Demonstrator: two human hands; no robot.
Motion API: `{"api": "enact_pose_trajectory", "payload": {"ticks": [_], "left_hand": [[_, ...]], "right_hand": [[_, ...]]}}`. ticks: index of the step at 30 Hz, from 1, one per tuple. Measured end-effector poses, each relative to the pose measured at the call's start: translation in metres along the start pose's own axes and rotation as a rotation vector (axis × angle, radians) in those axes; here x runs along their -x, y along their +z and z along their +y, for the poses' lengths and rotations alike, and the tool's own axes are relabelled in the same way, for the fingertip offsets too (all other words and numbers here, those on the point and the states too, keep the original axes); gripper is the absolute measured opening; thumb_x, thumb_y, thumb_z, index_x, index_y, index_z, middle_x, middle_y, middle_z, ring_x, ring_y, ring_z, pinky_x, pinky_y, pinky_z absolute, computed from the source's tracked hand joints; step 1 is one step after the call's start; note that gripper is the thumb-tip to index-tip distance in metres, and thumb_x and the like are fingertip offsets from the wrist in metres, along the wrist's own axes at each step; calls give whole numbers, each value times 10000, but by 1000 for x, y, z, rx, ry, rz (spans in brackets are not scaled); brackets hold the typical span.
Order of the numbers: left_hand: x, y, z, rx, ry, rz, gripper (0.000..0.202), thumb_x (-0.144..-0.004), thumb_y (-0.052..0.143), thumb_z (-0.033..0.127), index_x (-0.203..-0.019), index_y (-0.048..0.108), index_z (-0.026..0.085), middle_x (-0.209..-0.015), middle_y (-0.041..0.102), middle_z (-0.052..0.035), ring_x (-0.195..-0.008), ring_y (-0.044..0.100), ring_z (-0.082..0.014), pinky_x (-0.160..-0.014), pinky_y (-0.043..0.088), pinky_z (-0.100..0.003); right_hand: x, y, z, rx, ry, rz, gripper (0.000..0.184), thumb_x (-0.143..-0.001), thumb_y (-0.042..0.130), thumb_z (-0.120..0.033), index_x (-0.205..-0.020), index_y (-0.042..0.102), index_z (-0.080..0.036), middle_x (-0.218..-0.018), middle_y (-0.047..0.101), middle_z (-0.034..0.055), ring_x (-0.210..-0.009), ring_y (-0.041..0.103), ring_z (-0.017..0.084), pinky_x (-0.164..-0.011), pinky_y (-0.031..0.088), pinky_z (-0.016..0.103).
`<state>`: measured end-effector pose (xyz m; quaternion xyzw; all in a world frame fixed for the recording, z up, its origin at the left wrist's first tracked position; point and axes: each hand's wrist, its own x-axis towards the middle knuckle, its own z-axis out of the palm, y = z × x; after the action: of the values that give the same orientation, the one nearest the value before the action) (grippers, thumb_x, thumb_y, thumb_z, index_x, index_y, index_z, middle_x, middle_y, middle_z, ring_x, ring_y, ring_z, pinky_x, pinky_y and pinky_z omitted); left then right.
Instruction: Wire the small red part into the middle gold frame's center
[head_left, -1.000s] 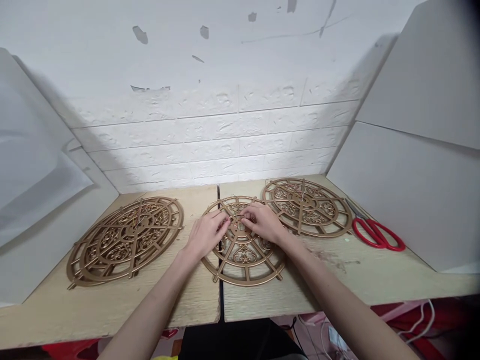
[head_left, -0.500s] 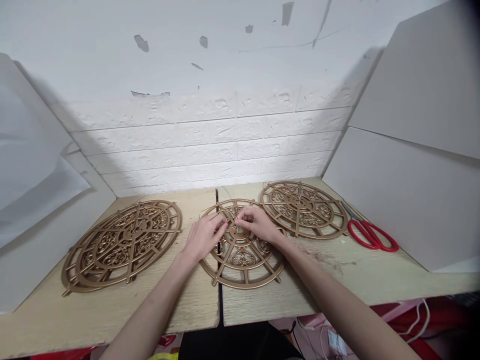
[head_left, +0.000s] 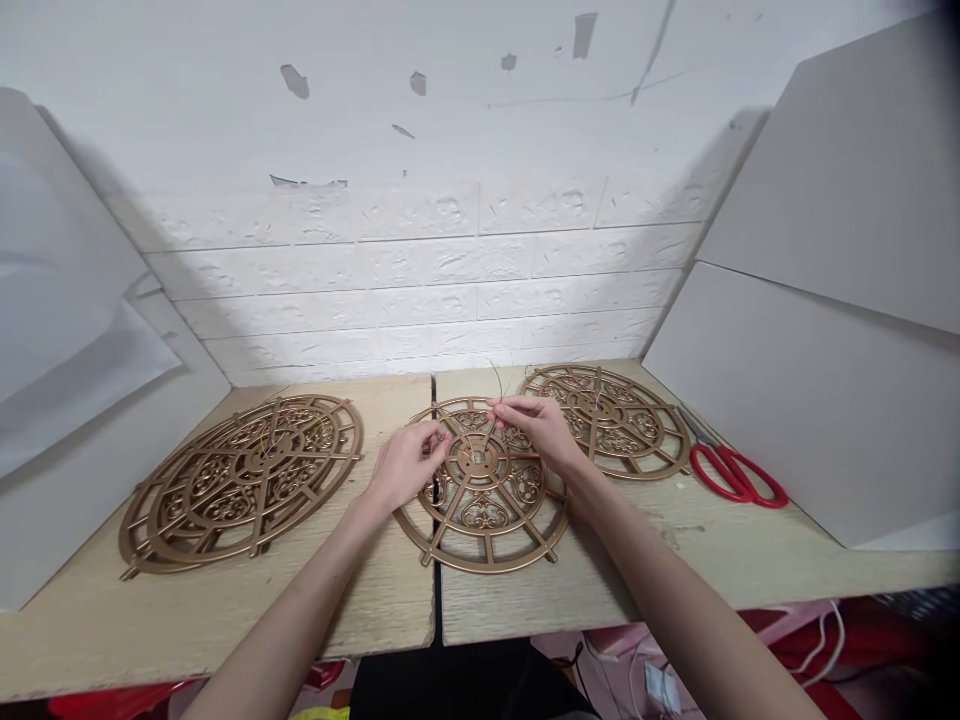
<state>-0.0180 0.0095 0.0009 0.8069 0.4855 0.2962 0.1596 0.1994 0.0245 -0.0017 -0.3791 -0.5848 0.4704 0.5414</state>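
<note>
A round gold openwork frame point(head_left: 489, 568) with scrollwork panels lies flat in the middle, across the gap between two boards. Thin wires rise from the holes in its centre. My right hand point(head_left: 541, 428) pinches one thin dark wire point(head_left: 498, 378) above the frame's upper right, and its free end curves up past the fingers. On the left side of the hub, my left hand point(head_left: 409, 465) is closed in a pinch, with fine strands near the fingertips. What exactly it holds is too small to make out.
More gold frames lie stacked at the left point(head_left: 255, 550), and others at the right point(head_left: 645, 466), with wires at their centres. Red-handled scissors point(head_left: 739, 475) rest by the right-hand white panel point(head_left: 795, 400). A brick-patterned wall point(head_left: 420, 270) stands behind the wooden tabletop point(head_left: 540, 610).
My right hand has moved up and right, away from the hub, drawing the thin wire with it. My left hand stays near the same spot. The hub's holes are now more visible.
</note>
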Motion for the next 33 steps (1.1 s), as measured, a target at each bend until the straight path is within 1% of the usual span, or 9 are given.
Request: {"api": "enact_pose_trajectory", "payload": {"ticks": [5,8,11,14,18,22,25,29,33], "left_hand": [[-4,-6,-5,454,-232,19,196,-770,581,339,-846,644,170,-550,442,48,-495,357,-87,-486,276,-210],[-8,-17,-8,871,-375,117,283,-738,613,324,-965,608,155,-631,491,26,-481,352,-71,-432,259,-187],[-12,-28,-9,1264,-381,288,263,-736,541,255,-976,542,148,-695,541,-14,-510,413,-84,-427,316,-183],[-14,-32,-8,1485,-320,388,269,-654,514,98,-917,491,149,-734,581,-38,-548,462,-86,-473,382,-184],[-13,-30,-2,1564,-264,382,348,-648,520,-24,-950,477,143,-909,644,-101,-608,503,-72,-549,434,-186],[-9,-27,2,1555,-233,264,433,-713,584,-22,-1097,473,144,-1119,625,-172,-664,541,-74,-613,469,-209],[-8,-24,3,1527,-193,163,394,-732,628,17,-1092,515,129,-1189,603,-183,-699,555,-74,-635,472,-200],[-7,-15,8,1447,-179,67,297,-756,671,128,-1042,591,114,-1138,642,-158,-699,557,-70,-635,464,-182],[-4,-3,13,1383,-174,30,292,-730,714,207,-1001,646,124,-999,689,-108,-729,584,-91,-648,471,-197]], "right_hand": [[-3,-7,1,-148,-29,122,237,-671,755,-350,-809,744,-158,-783,690,57,-644,569,116,-680,483,283],[-3,-7,1,-177,-38,156,231,-671,756,-341,-807,745,-155,-779,687,62,-637,554,114,-649,464,271],[-2,-6,0,-176,-28,146,228,-693,738,-343,-828,742,-160,-772,679,54,-633,540,110,-636,449,264],[-1,-3,1,-166,-27,134,224,-726,710,-351,-841,737,-161,-778,671,45,-624,518,98,-635,433,257],[-1,0,2,-139,-62,139,249,-754,681,-369,-883,729,-162,-729,655,35,-624,495,101,-619,403,249],[0,3,0,-170,-102,164,210,-755,681,-364,-814,731,-169,-701,646,29,-644,496,108,-648,400,255],[2,6,-5,-218,-138,190,153,-730,709,-327,-749,729,-176,-721,653,31,-648,498,106,-660,406,256],[7,11,-12,-288,-144,201,142,-701,731,-285,-812,735,-197,-729,659,27,-604,490,94,-576,383,237],[13,19,-12,-288,-126,121,136,-729,709,-307,-817,733,-205,-634,615,2,-524,436,74,-490,316,217]]}}
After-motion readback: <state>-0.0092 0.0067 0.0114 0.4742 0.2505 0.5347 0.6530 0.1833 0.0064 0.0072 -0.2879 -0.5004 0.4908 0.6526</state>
